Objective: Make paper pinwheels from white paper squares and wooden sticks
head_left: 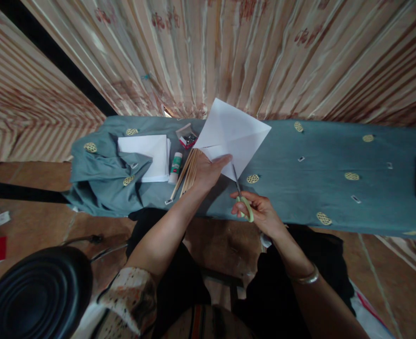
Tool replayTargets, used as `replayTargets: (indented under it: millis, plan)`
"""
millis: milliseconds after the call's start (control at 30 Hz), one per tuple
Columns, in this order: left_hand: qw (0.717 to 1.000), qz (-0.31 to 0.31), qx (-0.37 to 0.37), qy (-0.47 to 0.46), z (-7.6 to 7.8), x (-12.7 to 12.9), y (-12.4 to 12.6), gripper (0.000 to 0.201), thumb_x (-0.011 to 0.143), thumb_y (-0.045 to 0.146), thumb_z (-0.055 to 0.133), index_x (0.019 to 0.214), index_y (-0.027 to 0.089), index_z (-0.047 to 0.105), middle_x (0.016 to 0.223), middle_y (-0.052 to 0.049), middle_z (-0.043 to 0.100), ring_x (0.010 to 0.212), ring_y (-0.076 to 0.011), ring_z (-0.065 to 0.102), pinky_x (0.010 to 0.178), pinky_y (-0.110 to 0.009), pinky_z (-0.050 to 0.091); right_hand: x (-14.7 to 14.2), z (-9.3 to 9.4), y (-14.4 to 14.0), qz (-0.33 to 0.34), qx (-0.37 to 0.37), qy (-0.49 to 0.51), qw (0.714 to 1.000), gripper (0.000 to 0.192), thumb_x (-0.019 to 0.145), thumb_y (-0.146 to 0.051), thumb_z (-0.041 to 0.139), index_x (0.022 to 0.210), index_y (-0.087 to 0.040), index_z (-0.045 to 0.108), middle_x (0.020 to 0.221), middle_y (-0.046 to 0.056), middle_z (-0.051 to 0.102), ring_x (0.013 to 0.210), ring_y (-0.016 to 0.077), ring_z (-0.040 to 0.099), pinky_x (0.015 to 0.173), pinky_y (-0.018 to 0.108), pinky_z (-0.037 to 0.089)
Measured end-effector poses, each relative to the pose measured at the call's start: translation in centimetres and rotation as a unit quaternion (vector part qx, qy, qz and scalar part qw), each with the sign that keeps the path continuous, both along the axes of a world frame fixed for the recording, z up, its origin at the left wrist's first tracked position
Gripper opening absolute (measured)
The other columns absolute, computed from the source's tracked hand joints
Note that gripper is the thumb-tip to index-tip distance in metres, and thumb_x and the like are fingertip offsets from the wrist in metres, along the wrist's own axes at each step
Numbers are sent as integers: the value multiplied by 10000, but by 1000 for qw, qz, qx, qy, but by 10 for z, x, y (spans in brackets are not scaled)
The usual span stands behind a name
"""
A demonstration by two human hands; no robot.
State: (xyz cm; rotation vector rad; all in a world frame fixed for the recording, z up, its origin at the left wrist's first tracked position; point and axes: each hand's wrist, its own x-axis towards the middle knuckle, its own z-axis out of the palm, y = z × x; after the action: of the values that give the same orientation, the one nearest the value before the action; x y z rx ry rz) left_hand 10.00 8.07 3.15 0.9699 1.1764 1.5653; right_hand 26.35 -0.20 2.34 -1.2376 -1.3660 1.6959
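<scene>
A pair of scissors (pixel 241 197) is held with its long axis running up and slightly left, the metal blades pointed away from the person at the lower edge of a white sheet of paper (pixel 233 134). Its green plastic loops are gripped by the closed fingers of the right hand (pixel 259 212). The creased, diamond-set paper is pinched at its lower corner by the left hand (pixel 208 170) above the cloth-covered desk (pixel 335 188), beside thin wooden sticks (pixel 188 174).
</scene>
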Motion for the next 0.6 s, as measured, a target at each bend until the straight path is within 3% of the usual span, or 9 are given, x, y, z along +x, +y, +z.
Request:
replayTargets:
  millis: [233, 600]
  plan:
    - [1000, -5, 7, -8, 2, -1, -1, 271, 668, 152, 789, 925, 180, 707, 858, -34, 752, 852, -216, 712, 820, -357, 587, 0, 0, 0, -1, -3, -2, 1000, 513, 719, -649, 743, 995, -217, 715, 678, -9, 650, 574, 123, 614, 560, 262, 540]
    - [1000, -13, 17, -2, -9, -3, 3, 396, 666, 268, 820, 1032, 198, 688, 914, -45, 758, 850, -225, 715, 818, -363, 590, -2, 2, 0, -6, -3, 1, 1000, 474, 703, -619, 770, 940, -212, 711, 635, -21, 622, 539, 109, 573, 530, 248, 511]
